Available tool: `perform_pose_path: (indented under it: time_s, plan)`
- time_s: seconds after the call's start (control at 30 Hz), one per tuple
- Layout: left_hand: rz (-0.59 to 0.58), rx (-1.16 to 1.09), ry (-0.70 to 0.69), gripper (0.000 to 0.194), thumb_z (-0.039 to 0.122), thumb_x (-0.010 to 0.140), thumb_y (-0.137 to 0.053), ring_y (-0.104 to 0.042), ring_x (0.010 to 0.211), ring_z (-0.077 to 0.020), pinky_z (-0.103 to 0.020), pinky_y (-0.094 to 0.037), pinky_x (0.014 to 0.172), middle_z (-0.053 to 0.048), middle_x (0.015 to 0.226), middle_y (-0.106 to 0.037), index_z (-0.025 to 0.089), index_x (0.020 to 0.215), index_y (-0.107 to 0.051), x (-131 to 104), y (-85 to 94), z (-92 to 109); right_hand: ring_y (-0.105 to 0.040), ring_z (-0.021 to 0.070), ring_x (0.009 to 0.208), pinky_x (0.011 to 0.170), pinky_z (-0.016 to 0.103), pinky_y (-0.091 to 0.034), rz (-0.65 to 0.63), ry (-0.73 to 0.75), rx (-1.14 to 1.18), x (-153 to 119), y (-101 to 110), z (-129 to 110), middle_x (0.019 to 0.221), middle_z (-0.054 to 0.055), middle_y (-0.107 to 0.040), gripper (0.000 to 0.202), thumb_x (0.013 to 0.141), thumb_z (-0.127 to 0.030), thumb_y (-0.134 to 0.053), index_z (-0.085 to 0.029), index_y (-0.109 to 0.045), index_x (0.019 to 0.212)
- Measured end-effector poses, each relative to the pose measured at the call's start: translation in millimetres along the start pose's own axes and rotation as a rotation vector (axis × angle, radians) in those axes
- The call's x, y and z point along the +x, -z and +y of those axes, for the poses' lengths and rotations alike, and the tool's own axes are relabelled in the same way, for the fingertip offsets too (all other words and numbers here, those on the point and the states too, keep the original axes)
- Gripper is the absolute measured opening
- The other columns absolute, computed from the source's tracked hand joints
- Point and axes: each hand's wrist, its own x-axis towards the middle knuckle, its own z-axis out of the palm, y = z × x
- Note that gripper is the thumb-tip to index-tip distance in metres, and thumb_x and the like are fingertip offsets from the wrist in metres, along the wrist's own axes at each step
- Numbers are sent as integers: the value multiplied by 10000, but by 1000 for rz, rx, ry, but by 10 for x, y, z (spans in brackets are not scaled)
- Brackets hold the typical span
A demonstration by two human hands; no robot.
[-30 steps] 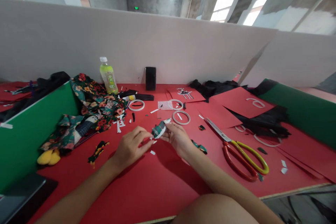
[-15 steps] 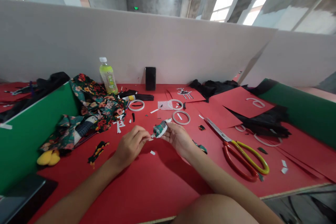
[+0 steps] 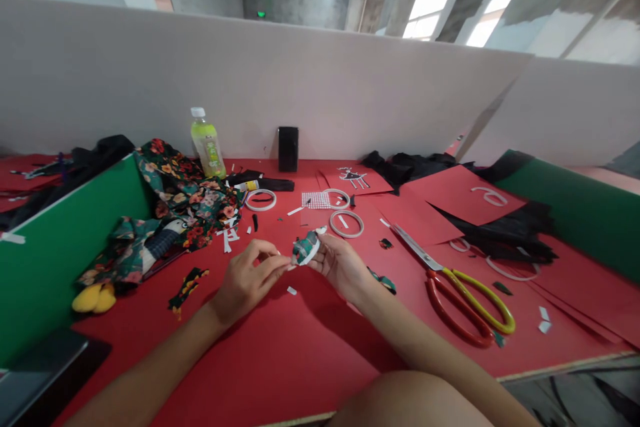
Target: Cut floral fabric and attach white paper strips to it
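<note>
Above the red tabletop [image 3: 300,360], my right hand [image 3: 343,267] holds a small piece of green patterned cloth [image 3: 305,247] with a white edge, fingers behind it and thumb at its upper right. My left hand [image 3: 253,277] pinches the lower left end of that piece between thumb and forefinger. Just below lies a small white scrap [image 3: 291,291]. A strip of dark floral cloth [image 3: 187,288] rests left of my left hand, and another green scrap [image 3: 384,281] is partly hidden behind my right forearm.
Large scissors [image 3: 450,287] with red and yellow handles lie at right. White tape rolls [image 3: 346,224], a dotted sheet [image 3: 315,200] and a phone [image 3: 288,149] are ahead. Floral fabric [image 3: 190,193], a drink bottle [image 3: 207,147] and a yellow-footed toy [image 3: 165,240] sit left; red card [image 3: 475,193] lies right.
My left thumb and forefinger have shifted slightly right, closer against the cloth's lower left end. The right hand keeps its hold on the cloth piece.
</note>
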Motion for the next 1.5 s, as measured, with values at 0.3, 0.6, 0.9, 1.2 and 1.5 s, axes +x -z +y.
perform_pose_path:
  time_s: [0.3, 0.6, 0.9, 1.2, 1.5]
  plan:
    - [11, -100, 44, 140, 236, 823, -613, -572, 726, -112, -242, -497, 695, -24, 890, -557, 198, 940, -547, 12, -7, 14, -656, 126, 592, 642, 252, -515, 42, -11, -3, -8, -13, -30, 645, 2, -679, 113, 773, -254, -599, -161, -603, 709]
    - [-21, -316, 263, 235, 259, 796, -640, -564, 610, -95, -219, -493, 606, 23, 751, -576, 193, 987, -520, 25, -101, 60, -654, 117, 580, 602, 224, -504, 25, -13, -33, -17, -15, -18, 660, 13, -691, 106, 754, -255, -604, -158, -591, 715]
    - [3, -294, 172, 39, 165, 865, -540, -558, 694, -93, -199, -472, 625, -8, 806, -576, 177, 871, -577, 72, -52, 76, -649, 138, 569, 628, 264, -524, -5, 25, -62, -5, 10, -1, 645, 15, -682, 167, 691, -308, -652, -173, -558, 722]
    - [-21, -265, 173, 54, 151, 872, -522, -546, 713, -97, -210, -471, 650, -15, 835, -550, 176, 895, -564, 66, -73, 58, -610, 122, 531, 559, 249, -507, -8, 173, -79, -17, -11, 2, 596, -40, -623, 275, 622, -327, -731, -202, -512, 731]
    - [-58, -192, 245, 86, 195, 910, -465, -554, 786, -119, -237, -469, 717, -18, 839, -543, 181, 887, -546, 55, -84, 39, -614, 120, 567, 611, 279, -496, 14, 223, -159, -61, -64, 3, 652, -55, -616, 316, 652, -394, -722, -225, -489, 781]
